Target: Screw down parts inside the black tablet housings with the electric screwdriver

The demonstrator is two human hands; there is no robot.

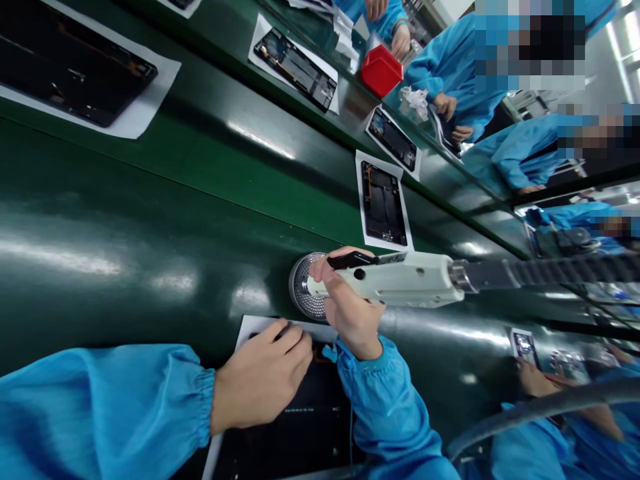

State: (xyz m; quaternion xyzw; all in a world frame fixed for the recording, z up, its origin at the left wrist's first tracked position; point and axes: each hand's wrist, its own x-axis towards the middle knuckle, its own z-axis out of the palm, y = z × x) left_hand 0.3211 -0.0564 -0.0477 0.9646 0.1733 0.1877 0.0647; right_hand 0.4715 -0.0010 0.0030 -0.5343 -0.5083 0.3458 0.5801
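Note:
My right hand [350, 303] is wrapped round a white electric screwdriver [400, 279] with a dark cable running off to the right. The tool's tip points at a round metal screw dish [306, 290] on the green belt. My left hand [265, 379] rests fingers down on the top edge of a black device [300, 427] lying on a white sheet [250, 328] right in front of me. Its fingers are curled and pressed on the device's edge. Both arms wear blue sleeves.
The green conveyor belt [175, 220] carries more black devices on white sheets [383, 203] [75, 67] [296, 65]. A red box [381, 69] stands at the far side. Other people in blue coats work across the belt and at the lower right [545, 383].

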